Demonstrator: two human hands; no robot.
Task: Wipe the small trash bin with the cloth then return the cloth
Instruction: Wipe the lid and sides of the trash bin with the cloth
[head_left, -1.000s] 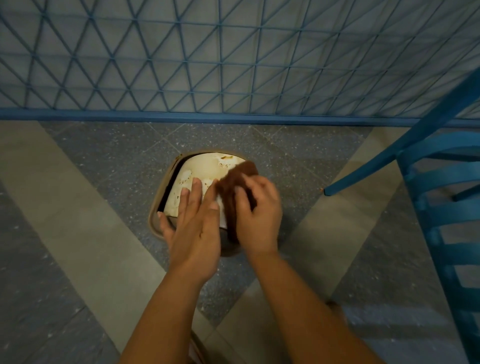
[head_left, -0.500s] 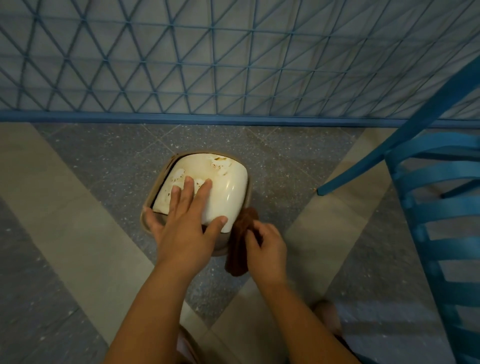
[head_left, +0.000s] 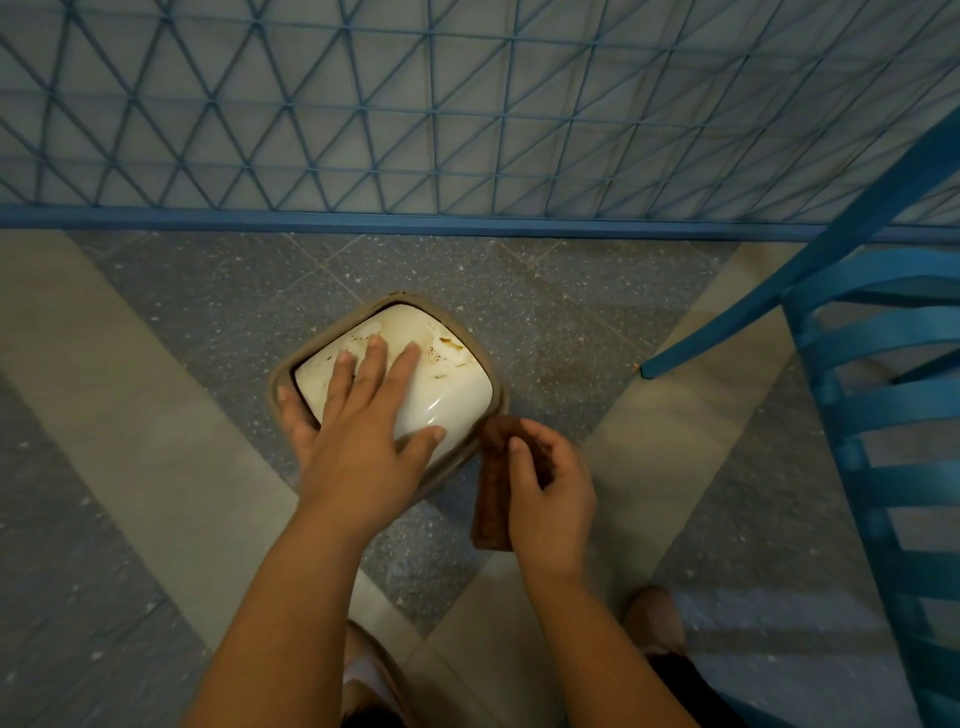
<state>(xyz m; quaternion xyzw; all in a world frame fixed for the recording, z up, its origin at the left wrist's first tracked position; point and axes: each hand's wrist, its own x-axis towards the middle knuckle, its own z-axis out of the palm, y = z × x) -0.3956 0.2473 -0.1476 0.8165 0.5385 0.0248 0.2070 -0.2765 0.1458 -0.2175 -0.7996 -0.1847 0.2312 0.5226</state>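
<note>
The small trash bin (head_left: 457, 379) stands on the floor in the middle of the view, seen from above: a brown rim around a cream swing lid with brown stains. My left hand (head_left: 358, 441) lies flat on the lid with its fingers spread and its thumb on the lid's near edge. My right hand (head_left: 550, 483) grips a brown cloth (head_left: 493, 493) just right of the bin's near corner. The cloth hangs down beside the bin, and its top touches the rim.
A blue chair (head_left: 883, 395) stands close on the right, one leg ending on the floor near the bin. A blue wire-mesh fence (head_left: 467, 114) with a solid bottom rail runs across behind the bin. My feet show at the bottom edge.
My right hand has drawn the cloth off the lid, down to the bin's right near corner. My left hand has slid further onto the lid, which now lies closed.
</note>
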